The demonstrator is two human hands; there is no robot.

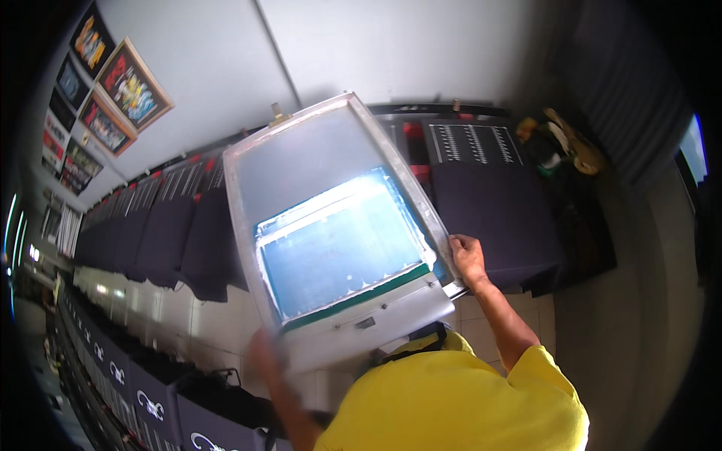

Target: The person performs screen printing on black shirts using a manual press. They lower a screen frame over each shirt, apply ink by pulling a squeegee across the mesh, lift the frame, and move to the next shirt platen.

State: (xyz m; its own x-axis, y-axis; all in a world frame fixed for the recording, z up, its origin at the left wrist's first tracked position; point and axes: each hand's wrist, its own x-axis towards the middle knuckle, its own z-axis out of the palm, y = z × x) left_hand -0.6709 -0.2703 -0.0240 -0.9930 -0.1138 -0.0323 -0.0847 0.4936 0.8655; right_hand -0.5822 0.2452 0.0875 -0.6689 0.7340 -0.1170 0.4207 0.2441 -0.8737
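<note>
The frame point(247, 225) is held aslant in front of the body, its far end reaching over the table row toward the wall point(421, 52) and its near end set above the tiled floor point(214, 323). Its right edge is gripped near the close corner by the right hand point(468, 259), whose fingers are curled closed on the rim. The left hand point(265, 349) is blurred beside the near left corner; whether anything is grasped by it cannot be told. Across the near end a squeegee point(376, 314) is laid, its green blade point(361, 298) turned toward the blue mesh.

Open room is left along the floor between the two rows. The near side is closed off by the yellow shirt point(466, 398), the far side by the wall and a clamp point(280, 115). The frame is flanked by dark cloths point(165, 233) on the left and a dark cloth point(489, 214) on the right, past which a cluttered heap point(568, 146) is seen. The lower left is filled by cloths with white motifs point(150, 406).
</note>
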